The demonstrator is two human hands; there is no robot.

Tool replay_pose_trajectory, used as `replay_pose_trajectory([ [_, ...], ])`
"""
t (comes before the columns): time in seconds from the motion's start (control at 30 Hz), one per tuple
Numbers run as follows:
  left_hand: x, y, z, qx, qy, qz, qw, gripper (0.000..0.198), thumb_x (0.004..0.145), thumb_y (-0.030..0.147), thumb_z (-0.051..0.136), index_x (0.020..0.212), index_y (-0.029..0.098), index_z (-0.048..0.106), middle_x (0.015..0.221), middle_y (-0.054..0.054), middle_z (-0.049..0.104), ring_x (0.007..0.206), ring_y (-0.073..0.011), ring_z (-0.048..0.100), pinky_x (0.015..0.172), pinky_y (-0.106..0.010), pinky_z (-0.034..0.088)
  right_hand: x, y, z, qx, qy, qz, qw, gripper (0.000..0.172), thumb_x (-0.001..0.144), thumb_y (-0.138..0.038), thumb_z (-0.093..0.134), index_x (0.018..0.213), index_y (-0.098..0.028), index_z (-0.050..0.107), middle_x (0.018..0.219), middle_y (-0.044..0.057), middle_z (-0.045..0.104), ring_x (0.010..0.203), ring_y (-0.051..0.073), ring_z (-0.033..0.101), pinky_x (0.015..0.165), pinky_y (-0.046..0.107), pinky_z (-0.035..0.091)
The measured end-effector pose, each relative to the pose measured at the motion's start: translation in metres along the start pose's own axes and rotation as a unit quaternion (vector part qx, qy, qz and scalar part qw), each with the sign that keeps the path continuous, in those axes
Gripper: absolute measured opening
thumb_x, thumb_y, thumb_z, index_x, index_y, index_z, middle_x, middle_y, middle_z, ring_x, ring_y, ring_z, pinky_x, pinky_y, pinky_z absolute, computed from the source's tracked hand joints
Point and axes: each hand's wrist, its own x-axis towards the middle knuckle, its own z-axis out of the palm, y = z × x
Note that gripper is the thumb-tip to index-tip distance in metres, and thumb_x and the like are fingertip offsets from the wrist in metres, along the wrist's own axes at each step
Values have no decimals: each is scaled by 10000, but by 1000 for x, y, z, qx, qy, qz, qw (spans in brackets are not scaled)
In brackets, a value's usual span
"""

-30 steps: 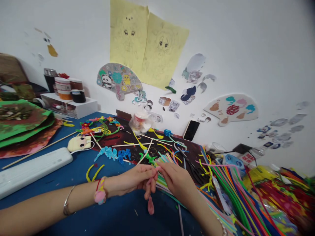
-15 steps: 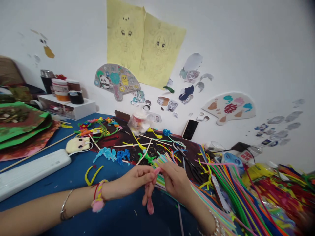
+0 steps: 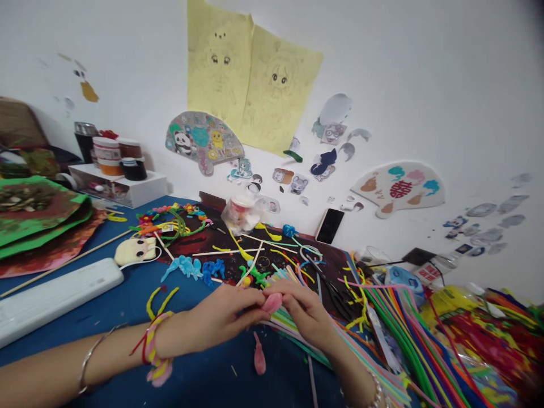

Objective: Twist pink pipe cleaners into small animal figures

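Between both hands is a small pink fuzzy petal-shaped piece (image 3: pixel 272 304), which looks bent from pipe cleaner. The fingertips of my left hand (image 3: pixel 229 314) pinch its left side. My right hand (image 3: pixel 304 311) grips it from the other side with thumb and fingers. Below them, a second pink petal-shaped piece (image 3: pixel 259 357) with a thin stem lies on the blue table. Pastel pipe cleaners (image 3: pixel 293 326) run under and beyond my right hand.
Green twisted pieces (image 3: pixel 257 276), blue fuzzy pieces (image 3: pixel 212 271) and wooden sticks lie just beyond the hands. Scissors (image 3: pixel 312 255) and a phone (image 3: pixel 329 225) are farther back. A bundle of coloured pipe cleaners (image 3: pixel 408 328) fills the right; a white bar-shaped object (image 3: pixel 63 297) lies left.
My left hand has turned over and its wrist has rolled. The held pink piece now shows broadside between the fingertips. The lower pink piece is no longer partly covered by fingers.
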Motion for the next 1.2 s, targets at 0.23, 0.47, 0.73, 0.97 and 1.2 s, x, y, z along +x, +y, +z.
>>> replay_pose_trajectory([
  [0.23, 1, -2, 4, 9, -22, -20, 1000, 279, 916, 324, 387, 761, 160, 552, 597, 38, 469, 516, -70, 389, 499, -170, 302, -1, 6, 2, 99, 34, 135, 985, 194, 848, -348, 534, 782, -199, 641, 737, 14, 620, 710, 143, 572, 676, 274, 441],
  [0.47, 6, 7, -10, -133, -75, -130, 980, 309, 891, 422, 406, 853, 177, 589, 534, 48, 490, 460, -71, 451, 451, -161, 315, 2, 14, 0, 251, 14, 194, 948, 221, 810, -344, 599, 713, -149, 565, 612, -27, 539, 575, 85, 506, 571, 210, 398],
  [0.73, 3, 11, -18, -7, 2, -71, 997, 214, 892, 309, 446, 863, 179, 613, 664, 10, 618, 558, -79, 535, 542, -162, 371, 2, 4, -3, 290, -46, 194, 936, 254, 845, -410, 529, 940, -177, 490, 660, 10, 640, 589, 118, 595, 588, 257, 455],
  [0.97, -1, -1, -8, 88, 35, -48, 994, 173, 882, 294, 463, 927, 200, 600, 722, 3, 650, 600, -101, 567, 565, -195, 373, 0, 0, 4, 107, 21, 165, 980, 111, 861, -296, 521, 872, -186, 529, 777, 24, 643, 706, 133, 617, 673, 272, 483],
  [1.2, 6, 0, -3, -172, 34, -144, 974, 256, 740, 297, 652, 926, 203, 504, 857, -10, 621, 799, -161, 613, 730, -275, 467, -4, 3, 8, -238, 82, 36, 967, 113, 878, -183, 460, 918, -211, 563, 864, 22, 640, 799, 150, 600, 733, 273, 453],
])
